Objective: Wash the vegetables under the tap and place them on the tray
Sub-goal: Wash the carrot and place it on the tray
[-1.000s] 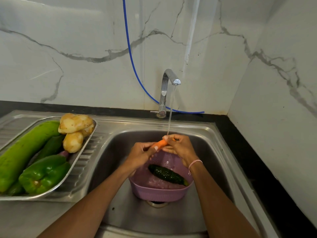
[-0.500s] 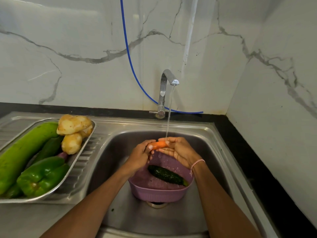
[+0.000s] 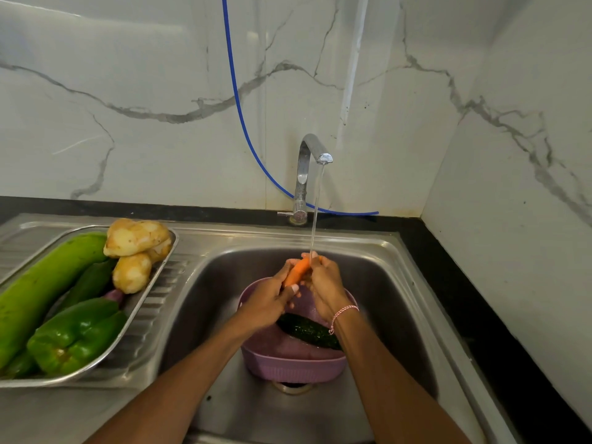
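Note:
An orange carrot (image 3: 298,270) sits under the running stream from the chrome tap (image 3: 307,161). My left hand (image 3: 269,299) grips its near end and my right hand (image 3: 323,283) curls round its far end. Both hands hover over a purple basket (image 3: 288,366) in the sink (image 3: 400,299); a dark green cucumber (image 3: 307,330) lies inside it. The steel tray (image 3: 141,318) on the left drainboard carries a long pale green gourd (image 3: 41,283), a green bell pepper (image 3: 77,334), potatoes (image 3: 134,238) and a dark green vegetable (image 3: 89,282).
A blue hose (image 3: 238,100) hangs down the marble wall and runs behind the tap. A black counter strip (image 3: 464,299) borders the sink on the right, against the side wall. The drain (image 3: 291,386) shows below the basket.
The carrot has turned from lying across to pointing away from me, tilted up into the stream. My hands have shifted along it and closer together.

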A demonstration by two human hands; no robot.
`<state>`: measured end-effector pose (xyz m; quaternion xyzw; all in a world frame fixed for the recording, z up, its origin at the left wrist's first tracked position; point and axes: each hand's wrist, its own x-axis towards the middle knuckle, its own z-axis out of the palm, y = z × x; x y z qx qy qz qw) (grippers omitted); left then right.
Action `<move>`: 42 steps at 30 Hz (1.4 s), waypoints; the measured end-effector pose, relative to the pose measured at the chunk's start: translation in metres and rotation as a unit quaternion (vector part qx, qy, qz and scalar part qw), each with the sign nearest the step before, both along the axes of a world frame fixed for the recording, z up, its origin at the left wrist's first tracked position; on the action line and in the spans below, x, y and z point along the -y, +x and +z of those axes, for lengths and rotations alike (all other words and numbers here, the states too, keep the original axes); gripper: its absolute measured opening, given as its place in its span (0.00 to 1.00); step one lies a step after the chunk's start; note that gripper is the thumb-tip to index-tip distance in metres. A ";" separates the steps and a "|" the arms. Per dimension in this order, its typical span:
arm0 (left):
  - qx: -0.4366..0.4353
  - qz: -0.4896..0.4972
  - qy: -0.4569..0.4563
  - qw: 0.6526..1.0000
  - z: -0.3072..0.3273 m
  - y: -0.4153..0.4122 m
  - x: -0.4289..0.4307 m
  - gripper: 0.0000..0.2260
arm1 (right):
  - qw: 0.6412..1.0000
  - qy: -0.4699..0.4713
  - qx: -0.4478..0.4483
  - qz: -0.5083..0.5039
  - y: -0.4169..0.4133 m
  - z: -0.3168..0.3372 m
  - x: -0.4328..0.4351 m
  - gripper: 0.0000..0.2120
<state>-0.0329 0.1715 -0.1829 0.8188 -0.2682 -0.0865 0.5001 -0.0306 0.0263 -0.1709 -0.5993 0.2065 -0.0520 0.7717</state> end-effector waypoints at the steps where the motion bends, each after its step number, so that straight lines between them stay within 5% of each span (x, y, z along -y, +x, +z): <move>1: -0.020 -0.006 -0.001 1.000 -0.003 0.000 0.001 0.25 | 0.999 0.042 0.005 0.016 0.000 0.001 -0.003 0.14; 5: -0.101 -0.025 -0.034 0.994 -0.009 -0.001 0.006 0.07 | 0.995 0.052 0.046 0.072 -0.005 0.010 -0.005 0.12; 10: -0.189 0.015 -0.089 0.978 -0.002 -0.003 0.006 0.09 | 0.996 0.000 0.076 0.051 -0.007 0.011 0.002 0.10; 15: -0.120 0.040 -0.015 0.992 -0.007 -0.001 0.003 0.05 | 0.989 0.062 0.056 0.120 -0.009 0.018 0.005 0.18; 20: -0.040 0.071 0.047 0.996 -0.006 0.002 -0.004 0.11 | 0.975 0.102 0.064 0.187 -0.014 0.018 0.012 0.21; 28: 0.035 0.040 0.104 0.993 -0.005 0.002 -0.006 0.18 | 0.978 0.082 0.079 0.176 -0.017 0.021 0.011 0.20; 33: -0.040 0.023 0.058 0.997 -0.006 -0.001 -0.004 0.06 | 0.979 0.085 0.068 0.172 -0.018 0.020 0.014 0.29; 37: -0.128 0.006 -0.022 0.992 -0.001 -0.006 0.002 0.04 | 0.971 0.120 0.070 0.195 -0.015 0.020 0.016 0.22; 42: -0.235 0.051 -0.125 0.963 0.007 -0.010 0.001 0.17 | 0.975 0.056 0.086 0.196 -0.014 0.015 0.023 0.16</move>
